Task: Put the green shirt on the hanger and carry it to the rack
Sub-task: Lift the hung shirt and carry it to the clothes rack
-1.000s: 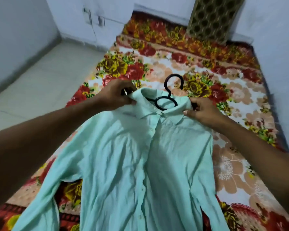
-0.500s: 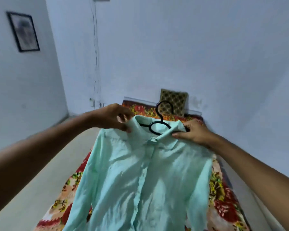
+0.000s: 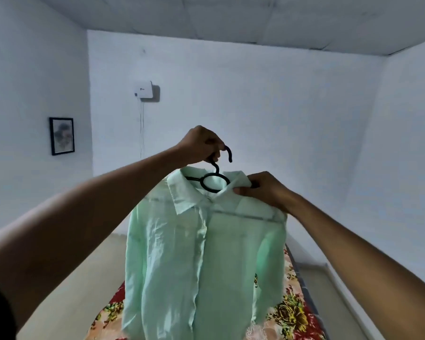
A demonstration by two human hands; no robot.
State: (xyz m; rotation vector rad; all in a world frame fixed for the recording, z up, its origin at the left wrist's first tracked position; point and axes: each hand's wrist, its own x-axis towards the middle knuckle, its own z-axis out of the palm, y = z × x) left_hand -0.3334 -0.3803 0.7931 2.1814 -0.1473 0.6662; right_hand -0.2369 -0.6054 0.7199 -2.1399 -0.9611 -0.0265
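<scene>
The green shirt (image 3: 201,253) hangs on a black hanger (image 3: 212,181), lifted in the air above the flowered bed (image 3: 292,312). The left hand (image 3: 201,146) curls its grip round the hanger's hook and carries the weight. The right hand (image 3: 265,190) pinches the shirt's collar just beside the hanger's ring, thumb against fingers. The shirt front faces the person, its sleeves dangling down. On the wall behind are a framed picture (image 3: 62,136) and a white box (image 3: 144,90).

left hand (image 3: 201,146) fisted, right hand (image 3: 265,190) pinching
</scene>
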